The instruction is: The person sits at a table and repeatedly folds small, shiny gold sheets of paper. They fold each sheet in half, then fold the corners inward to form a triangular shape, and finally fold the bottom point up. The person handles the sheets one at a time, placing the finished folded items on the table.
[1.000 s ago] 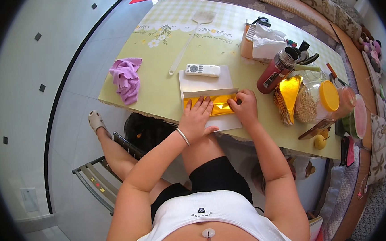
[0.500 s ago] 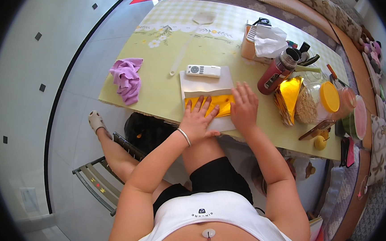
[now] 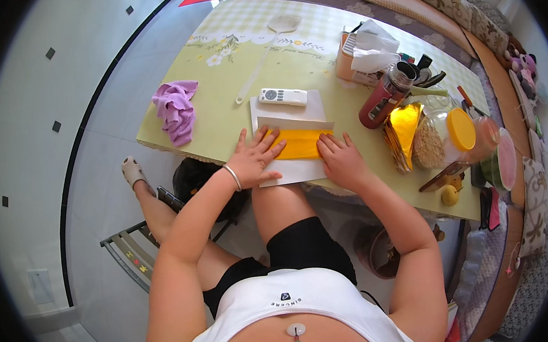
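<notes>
A strip of shiny gold foil paper (image 3: 297, 144) lies flat across a white sheet (image 3: 293, 171) at the table's near edge. My left hand (image 3: 252, 162) is spread over the strip's left end, fingertips pressing on the foil. At the other end, my right hand (image 3: 343, 160) rests palm down with its fingers laid on the foil's edge, thumb partly hidden. Neither hand grips anything. Above the strip, a fold of the white sheet stands slightly raised, and a white remote control (image 3: 283, 96) lies on the sheet's far part.
A crumpled purple cloth (image 3: 177, 111) lies left, a long-handled spatula (image 3: 257, 64) farther back. Rightward stand a tissue box (image 3: 347, 56), an open maroon thermos (image 3: 383, 103), a stack of gold foil (image 3: 404, 135), a yellow-lidded jar (image 3: 431, 147) and a phone (image 3: 443, 176).
My left hand has slid left towards the foil's end. My right hand has moved down and in, its fingers now on the right end. The strip looks smoother and flatter.
</notes>
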